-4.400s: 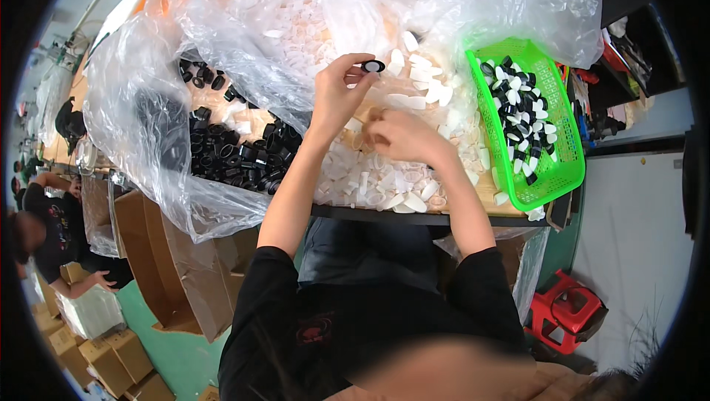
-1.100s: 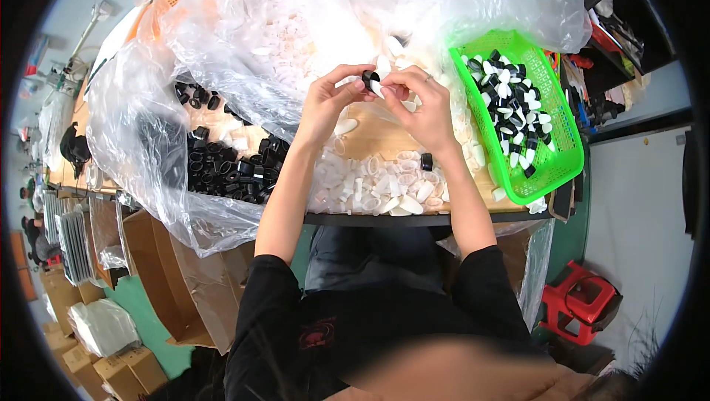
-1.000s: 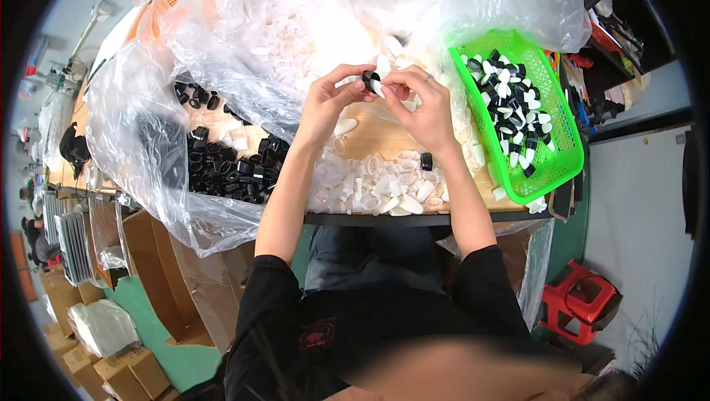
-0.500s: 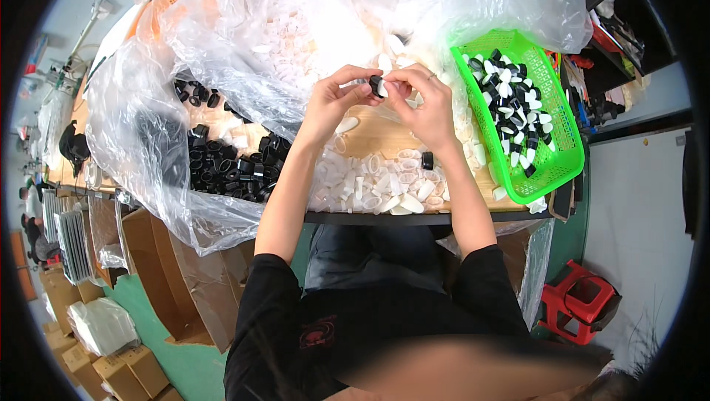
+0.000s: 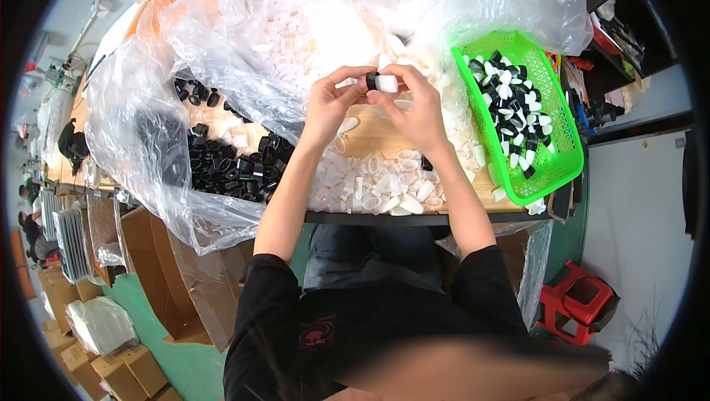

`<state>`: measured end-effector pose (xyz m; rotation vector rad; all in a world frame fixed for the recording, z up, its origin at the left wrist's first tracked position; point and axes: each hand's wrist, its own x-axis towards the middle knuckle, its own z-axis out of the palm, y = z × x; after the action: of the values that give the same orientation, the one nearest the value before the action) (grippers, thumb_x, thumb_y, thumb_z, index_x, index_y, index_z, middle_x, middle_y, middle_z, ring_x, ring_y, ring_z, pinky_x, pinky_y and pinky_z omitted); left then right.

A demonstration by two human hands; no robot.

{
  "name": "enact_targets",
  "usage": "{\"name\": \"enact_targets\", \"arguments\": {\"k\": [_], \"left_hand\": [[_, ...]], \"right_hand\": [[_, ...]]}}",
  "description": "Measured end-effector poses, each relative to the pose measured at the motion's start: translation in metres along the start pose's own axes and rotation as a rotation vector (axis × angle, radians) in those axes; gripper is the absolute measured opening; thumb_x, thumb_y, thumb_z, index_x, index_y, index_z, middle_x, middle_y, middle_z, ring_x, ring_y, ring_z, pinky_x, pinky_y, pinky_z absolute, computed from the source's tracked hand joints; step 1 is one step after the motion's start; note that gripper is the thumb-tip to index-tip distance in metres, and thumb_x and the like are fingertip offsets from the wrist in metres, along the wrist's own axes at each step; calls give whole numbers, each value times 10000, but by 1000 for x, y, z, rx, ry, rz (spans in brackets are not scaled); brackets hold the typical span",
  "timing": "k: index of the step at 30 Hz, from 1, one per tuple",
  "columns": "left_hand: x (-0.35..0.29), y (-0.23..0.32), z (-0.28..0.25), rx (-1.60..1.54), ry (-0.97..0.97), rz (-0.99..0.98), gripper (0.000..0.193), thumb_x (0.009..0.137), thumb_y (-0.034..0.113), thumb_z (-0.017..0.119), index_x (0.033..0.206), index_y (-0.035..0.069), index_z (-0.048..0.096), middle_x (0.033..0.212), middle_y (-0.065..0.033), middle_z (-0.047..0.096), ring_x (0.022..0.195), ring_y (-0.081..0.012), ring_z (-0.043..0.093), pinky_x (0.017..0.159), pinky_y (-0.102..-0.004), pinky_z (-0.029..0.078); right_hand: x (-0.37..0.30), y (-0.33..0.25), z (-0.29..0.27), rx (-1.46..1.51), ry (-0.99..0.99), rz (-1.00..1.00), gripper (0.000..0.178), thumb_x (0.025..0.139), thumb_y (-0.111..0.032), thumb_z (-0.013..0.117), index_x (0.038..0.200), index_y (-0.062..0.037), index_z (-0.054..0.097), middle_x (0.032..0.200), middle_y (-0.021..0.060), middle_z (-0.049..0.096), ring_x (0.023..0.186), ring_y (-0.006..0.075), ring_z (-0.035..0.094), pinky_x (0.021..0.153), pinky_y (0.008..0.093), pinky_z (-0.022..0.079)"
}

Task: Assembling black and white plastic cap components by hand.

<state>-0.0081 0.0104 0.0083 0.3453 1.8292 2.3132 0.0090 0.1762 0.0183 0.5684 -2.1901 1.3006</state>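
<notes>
Above the middle of the table, both hands meet at one small part: a black plastic collar (image 5: 372,81) with a smooth white plastic piece (image 5: 387,84) sticking out of it to the right. My left hand (image 5: 330,102) pinches the black collar between thumb and fingers. Around the white piece, my right hand (image 5: 416,107) has its thumb below and its fingers above. Nearer to me lies a heap of white and clear oval plastic pieces (image 5: 384,183). A single black collar (image 5: 427,164) rests by my right wrist. Many loose black collars (image 5: 229,172) lie to the left.
A bright green basket (image 5: 523,192) of black-and-white parts stands at the right. Clear plastic sheeting (image 5: 137,135) drapes over the left and far sides. More pale pieces (image 5: 292,28) lie at the back. A red stool (image 5: 580,299) and cardboard boxes (image 5: 159,275) are on the floor.
The part in my hands has turned, so its white piece now shows broadside to the right of the black collar. My right fingers have shifted around it.
</notes>
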Motion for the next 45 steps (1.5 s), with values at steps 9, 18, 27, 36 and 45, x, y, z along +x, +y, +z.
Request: {"name": "enact_targets", "arguments": {"k": [9,18,27,36,45], "left_hand": [[5,-16,3,60,164,231,221,922,-60,535,1137,-15,563,916,-29,572,839,-94,587,781,-254,549],[2,1,-5,-129,-29,-54,114,969,70,551,1042,-10,585,993,-57,613,895,-121,608,854,-268,500],[-2,-5,2,-127,32,169,103,960,73,580,910,-18,584,1021,-102,639,903,-180,654,865,-320,546],[-3,1,1,-89,24,176,137,976,78,549,918,-39,589,1028,-151,649,926,-192,664,886,-329,551],[-3,2,-1,32,10,58,130,941,92,625,969,-34,619,949,-124,669,849,-158,650,792,-288,526]], "right_hand": [[-7,-3,9,327,89,267,350,824,-10,735,1070,-4,486,965,115,680,848,144,663,786,276,540],[-4,4,-2,314,22,304,188,819,4,735,972,42,634,985,78,678,863,134,660,797,258,529],[-2,5,-3,651,-11,481,195,865,-21,695,1041,46,643,982,90,697,877,129,661,792,245,524],[-2,9,-7,704,-26,546,201,870,-63,701,1039,37,660,962,88,702,867,125,667,788,246,523],[-1,14,-6,793,-115,628,191,871,-82,706,1031,17,675,905,59,697,807,110,630,772,246,493]]}}
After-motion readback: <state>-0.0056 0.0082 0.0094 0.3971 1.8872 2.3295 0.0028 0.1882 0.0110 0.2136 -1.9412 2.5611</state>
